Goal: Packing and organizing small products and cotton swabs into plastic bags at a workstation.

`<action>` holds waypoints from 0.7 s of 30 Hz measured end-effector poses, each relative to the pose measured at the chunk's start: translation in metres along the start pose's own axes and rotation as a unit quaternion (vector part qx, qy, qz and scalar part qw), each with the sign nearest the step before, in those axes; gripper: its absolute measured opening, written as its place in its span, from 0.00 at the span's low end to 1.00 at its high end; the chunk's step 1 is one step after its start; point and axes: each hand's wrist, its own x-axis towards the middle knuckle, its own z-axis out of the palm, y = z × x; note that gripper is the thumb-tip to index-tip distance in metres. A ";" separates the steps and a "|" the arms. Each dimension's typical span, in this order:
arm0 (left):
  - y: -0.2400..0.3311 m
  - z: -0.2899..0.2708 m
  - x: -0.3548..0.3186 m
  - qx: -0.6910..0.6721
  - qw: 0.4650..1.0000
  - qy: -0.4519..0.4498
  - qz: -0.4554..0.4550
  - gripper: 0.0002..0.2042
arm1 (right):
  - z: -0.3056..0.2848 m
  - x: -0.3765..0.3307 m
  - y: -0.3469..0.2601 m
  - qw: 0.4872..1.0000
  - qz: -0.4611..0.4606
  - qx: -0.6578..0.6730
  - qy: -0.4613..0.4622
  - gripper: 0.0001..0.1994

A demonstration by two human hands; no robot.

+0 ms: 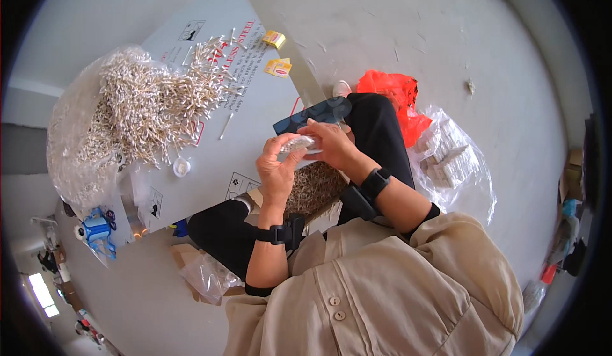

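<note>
Both hands meet above my lap around a small bundle of cotton swabs (297,144), whose white tips face up. Fingers and thumb of my left hand (275,168) grip its near left side. My right hand (335,147) closes on its right side, where something clear like plastic film shows; its exact form is hard to make out. Under the hands, between my legs, an open cardboard box (314,189) holds many loose swabs. To the left, a big heap of cotton swabs (156,98) spills from a clear plastic bag (67,133) onto the sheet-covered table (213,165).
Two yellow packets (274,39) lie near the table's far right edge. A small white round tub (182,167) sits by the heap. A dark translucent strip (312,115) lies beyond my hands. On the floor at right are a red bag (392,98) and a clear bag of white packs (449,158).
</note>
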 end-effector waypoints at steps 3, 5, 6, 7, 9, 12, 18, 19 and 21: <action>-0.010 -0.008 0.000 0.048 0.998 0.050 -0.009 0.14 | 0.002 -0.017 -0.003 0.963 -0.183 -0.198 0.002 0.15; -0.021 -0.008 0.001 0.087 0.994 0.064 -0.001 0.13 | -0.005 -0.020 -0.005 0.920 -0.276 -0.270 -0.063 0.13; -0.031 -0.007 0.000 0.050 0.996 0.071 -0.012 0.13 | -0.004 -0.016 -0.002 0.919 -0.275 -0.273 -0.066 0.13; -0.040 -0.006 -0.003 0.014 0.997 0.078 -0.022 0.12 | -0.001 -0.012 0.002 0.913 -0.281 -0.286 -0.077 0.12; -0.040 -0.005 -0.006 -0.007 0.997 0.071 -0.042 0.12 | 0.007 -0.008 0.008 0.909 -0.304 -0.274 -0.077 0.11; -0.039 -0.006 -0.007 -0.077 0.991 0.066 -0.082 0.11 | 0.019 -0.016 0.008 0.925 -0.252 -0.285 -0.004 0.09; -0.041 -0.008 -0.005 -0.235 0.957 0.074 -0.153 0.09 | 0.024 -0.010 0.012 0.894 -0.277 -0.351 0.039 0.06; -0.043 -0.007 -0.005 -0.233 0.958 0.076 -0.151 0.08 | 0.023 -0.006 0.014 0.894 -0.276 -0.352 0.038 0.06; -0.040 -0.006 -0.003 -0.237 0.956 0.073 -0.158 0.08 | 0.021 0.000 0.017 0.830 -0.382 -0.403 0.061 0.06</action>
